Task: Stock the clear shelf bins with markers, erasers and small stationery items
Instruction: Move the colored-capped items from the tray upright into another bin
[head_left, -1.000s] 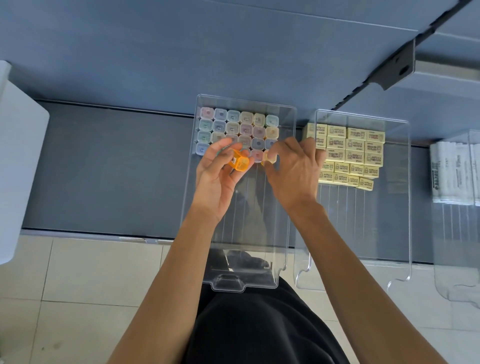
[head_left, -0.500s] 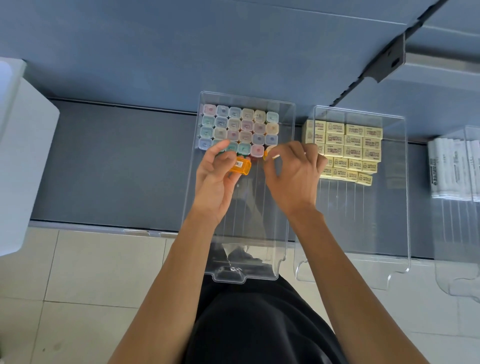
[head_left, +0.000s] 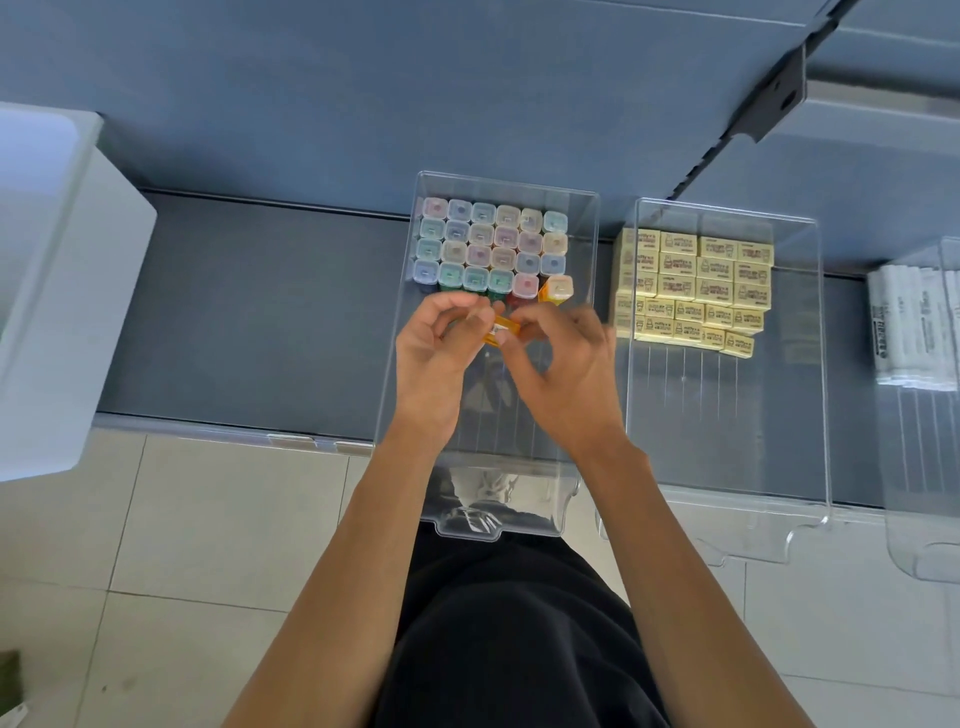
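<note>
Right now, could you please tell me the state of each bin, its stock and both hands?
marker bin, far end filled, near half bare.
upright markers, capped, standing in rows.
leaning marker, tilted at front row's right end.
orange marker, held crosswise between both hands.
left hand, pinching its left end.
right hand, pinching its right end.
eraser bin, far end filled.
erasers, stacked in rows.
white markers, lying flat in the rightmost bin.

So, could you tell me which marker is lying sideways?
The orange marker pinched between the left hand and right hand; the others stand cap-up in the bin.
</note>
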